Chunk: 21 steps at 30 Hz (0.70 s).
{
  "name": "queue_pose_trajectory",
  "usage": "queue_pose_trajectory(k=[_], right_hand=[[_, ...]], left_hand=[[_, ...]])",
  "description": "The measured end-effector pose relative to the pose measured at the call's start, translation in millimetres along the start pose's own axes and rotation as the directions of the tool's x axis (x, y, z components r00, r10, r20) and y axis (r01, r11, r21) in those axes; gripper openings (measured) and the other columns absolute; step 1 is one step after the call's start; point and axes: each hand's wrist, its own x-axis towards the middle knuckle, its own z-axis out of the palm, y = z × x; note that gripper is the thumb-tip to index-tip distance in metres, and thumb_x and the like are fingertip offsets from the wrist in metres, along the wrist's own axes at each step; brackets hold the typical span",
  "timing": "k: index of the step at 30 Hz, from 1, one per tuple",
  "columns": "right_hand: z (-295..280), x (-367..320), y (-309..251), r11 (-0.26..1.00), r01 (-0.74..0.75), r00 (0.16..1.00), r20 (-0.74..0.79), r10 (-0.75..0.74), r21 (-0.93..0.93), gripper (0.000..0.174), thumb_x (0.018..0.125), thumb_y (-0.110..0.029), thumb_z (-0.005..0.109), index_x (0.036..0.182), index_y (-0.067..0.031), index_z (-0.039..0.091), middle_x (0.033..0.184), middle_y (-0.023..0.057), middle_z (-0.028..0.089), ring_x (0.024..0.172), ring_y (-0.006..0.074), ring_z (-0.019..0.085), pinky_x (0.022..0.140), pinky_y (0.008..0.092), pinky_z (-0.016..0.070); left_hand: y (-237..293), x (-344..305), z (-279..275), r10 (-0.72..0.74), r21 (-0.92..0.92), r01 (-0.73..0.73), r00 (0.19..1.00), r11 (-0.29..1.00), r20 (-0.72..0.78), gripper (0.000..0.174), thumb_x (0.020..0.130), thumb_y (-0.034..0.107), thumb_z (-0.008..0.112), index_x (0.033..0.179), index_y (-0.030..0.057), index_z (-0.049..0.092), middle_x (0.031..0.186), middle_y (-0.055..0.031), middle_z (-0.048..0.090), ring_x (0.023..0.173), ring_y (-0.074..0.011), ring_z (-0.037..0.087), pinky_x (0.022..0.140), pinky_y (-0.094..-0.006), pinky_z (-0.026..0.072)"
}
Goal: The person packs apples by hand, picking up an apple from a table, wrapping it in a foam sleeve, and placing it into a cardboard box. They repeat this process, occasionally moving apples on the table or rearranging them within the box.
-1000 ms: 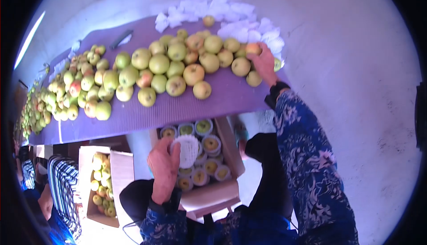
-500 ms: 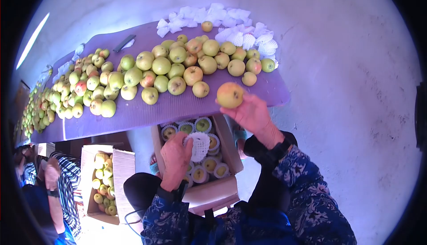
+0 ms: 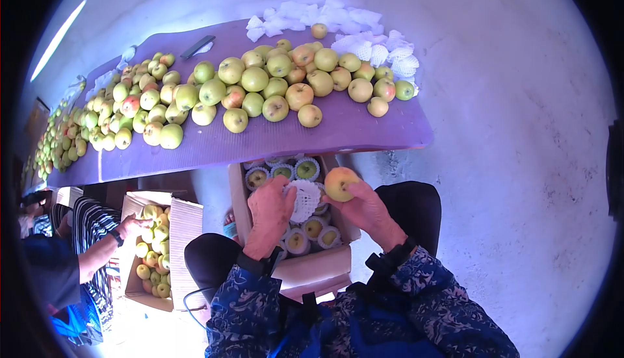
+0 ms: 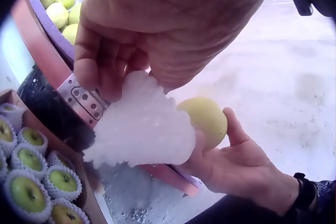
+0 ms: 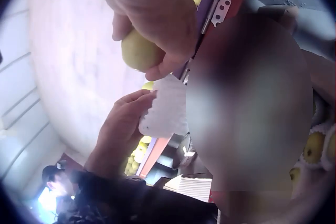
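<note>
My left hand (image 3: 271, 214) pinches a white foam fruit net (image 4: 144, 124) by its edge, over the open carton. Close to its right, my right hand (image 3: 369, 212) holds a yellow-green apple (image 3: 340, 184) with a reddish blush. In the left wrist view the apple sits just behind the net, thumb and fingers around it. The right wrist view shows the net (image 5: 167, 108) hanging just below the held apple (image 5: 140, 51). Beneath both hands, the cardboard carton (image 3: 312, 271) contains several apples in foam nets (image 4: 29, 192), partly hidden by the left hand and net.
A purple-covered table (image 3: 273, 142) bears a long heap of loose apples (image 3: 253, 79). White foam nets (image 3: 318, 15) lie along its back edge, near a dark flat object (image 3: 197, 47). At left, another person's hand (image 3: 133, 225) reaches over a second carton (image 3: 188, 228) of bare apples.
My right hand has taken an apple from the table's right end and brought it down beside the net. The left hand keeps the net over the carton. Another person's arm now reaches the second carton.
</note>
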Motion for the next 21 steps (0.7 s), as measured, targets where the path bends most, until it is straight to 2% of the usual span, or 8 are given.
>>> queue_pose_trajectory(k=[3,6,9,12,15,18,21], right_hand=[[3,-9,-5,0.99,-0.005,0.998,-0.064,0.014,0.142,0.041,0.09,-0.014,0.06,0.126,0.0018,0.048,0.121,0.0129,0.055,0.114,0.026,0.056,0.096,0.0486,0.0494],[9,-12,-14,0.995,-0.095,0.995,-0.027,0.096,0.022,0.043,0.09,-0.016,0.06,0.128,-0.0016,0.045,0.122,0.0124,0.054,0.112,0.026,0.057,0.096,0.0498,0.0488],[16,-12,-8,0.992,-0.076,0.99,-0.125,0.063,-0.103,0.051,0.088,-0.014,0.06,0.135,-0.0056,0.041,0.125,0.0117,0.052,0.115,0.0261,0.055,0.098,0.0483,0.0473],[21,-12,-5,0.999,-0.044,0.998,-0.037,0.045,0.012,0.061,0.085,-0.008,0.061,0.14,-0.0092,0.035,0.129,0.0112,0.049,0.119,0.0263,0.052,0.1,0.0464,0.0461],[31,-10,-4,0.999,-0.03,1.0,0.007,0.03,-0.011,0.073,0.076,0.001,0.062,0.143,-0.008,0.033,0.131,0.0113,0.048,0.122,0.0266,0.05,0.103,0.0422,0.0433],[48,-10,-5,0.962,0.016,1.0,0.006,-0.015,-0.274,0.071,0.076,0.002,0.067,0.14,-0.0057,0.038,0.131,0.0103,0.048,0.121,0.0217,0.05,0.103,0.0363,0.0424],[55,-8,2,0.742,0.079,0.992,-0.02,-0.123,-0.665,0.072,0.07,-0.004,0.076,0.135,-0.004,0.044,0.129,0.0094,0.049,0.119,0.0196,0.05,0.101,0.0316,0.0422]], left_hand=[[2,-1,-1,-0.027,0.036,0.026,0.999,0.999,0.028,0.021,0.082,0.022,0.066,0.091,0.0035,0.065,0.083,-0.0172,0.067,0.079,-0.0359,0.064,0.07,-0.0436,0.0495],[2,-1,-1,-0.036,0.054,0.034,0.999,0.998,0.04,0.021,0.082,0.022,0.066,0.091,0.0036,0.065,0.084,-0.018,0.067,0.081,-0.0365,0.064,0.071,-0.0444,0.0495],[5,-2,0,-0.04,0.068,0.036,0.998,0.997,0.058,0.02,0.083,0.022,0.066,0.092,0.0037,0.064,0.084,-0.0181,0.067,0.081,-0.037,0.064,0.072,-0.045,0.0495],[8,-3,2,-0.035,0.087,0.031,0.998,0.996,0.05,0.02,0.083,0.022,0.066,0.092,0.0039,0.064,0.084,-0.0183,0.067,0.081,-0.0375,0.064,0.072,-0.0455,0.0495],[11,-4,2,-0.04,0.099,0.035,0.998,0.994,0.052,0.02,0.083,0.022,0.066,0.092,0.0045,0.064,0.084,-0.0184,0.067,0.081,-0.038,0.064,0.071,-0.0464,0.0495],[12,-4,7,-0.04,0.099,0.034,0.998,0.995,0.054,0.018,0.083,0.021,0.065,0.093,0.0056,0.064,0.082,-0.0189,0.066,0.079,-0.039,0.064,0.07,-0.0474,0.0493],[12,-4,8,-0.046,0.074,0.043,0.998,0.996,0.035,0.017,0.083,0.021,0.065,0.093,0.0067,0.065,0.079,-0.0194,0.066,0.078,-0.04,0.064,0.068,-0.048,0.049]])
